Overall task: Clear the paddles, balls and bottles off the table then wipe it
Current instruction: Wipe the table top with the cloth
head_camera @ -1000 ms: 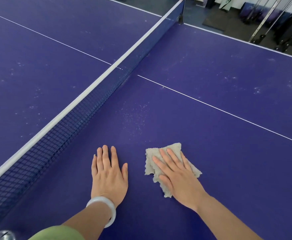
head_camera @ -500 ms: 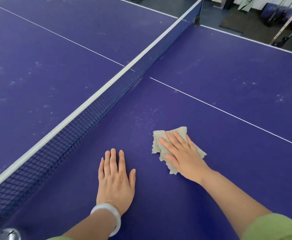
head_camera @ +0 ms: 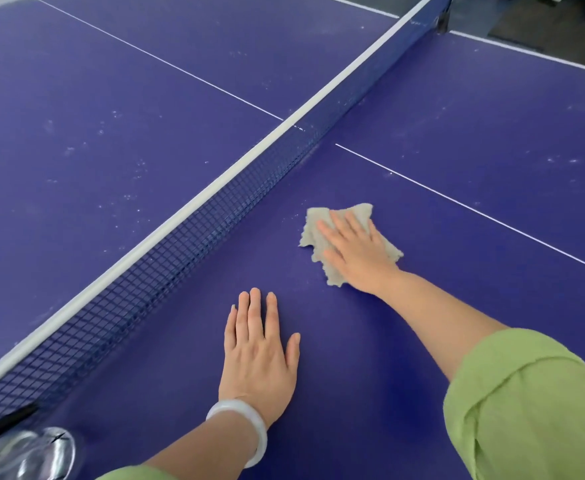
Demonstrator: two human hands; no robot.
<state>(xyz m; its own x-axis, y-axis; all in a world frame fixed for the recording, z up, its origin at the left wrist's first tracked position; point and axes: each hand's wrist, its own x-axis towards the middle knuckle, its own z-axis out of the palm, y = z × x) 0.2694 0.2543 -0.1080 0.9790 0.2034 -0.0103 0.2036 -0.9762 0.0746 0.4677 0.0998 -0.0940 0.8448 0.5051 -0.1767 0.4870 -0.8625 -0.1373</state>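
A purple table-tennis table [head_camera: 474, 126] fills the view, speckled with pale dust. My right hand [head_camera: 355, 252] lies flat with straight fingers on a beige cloth [head_camera: 313, 223], pressing it onto the near half of the table, a little way from the net. My left hand [head_camera: 258, 355], with a white bangle on the wrist, rests flat on the table surface nearer to me, fingers straight. No paddles, balls or bottles show on the table.
The blue net [head_camera: 194, 233] with its white top band runs diagonally from lower left to upper right. A shiny metal net clamp [head_camera: 31, 452] sits at the lower left corner. The floor lies beyond the far edge [head_camera: 533, 53].
My right hand has pushed the cloth forward across the table, away from me and closer to the centre line. The left hand has stayed planted on the surface.
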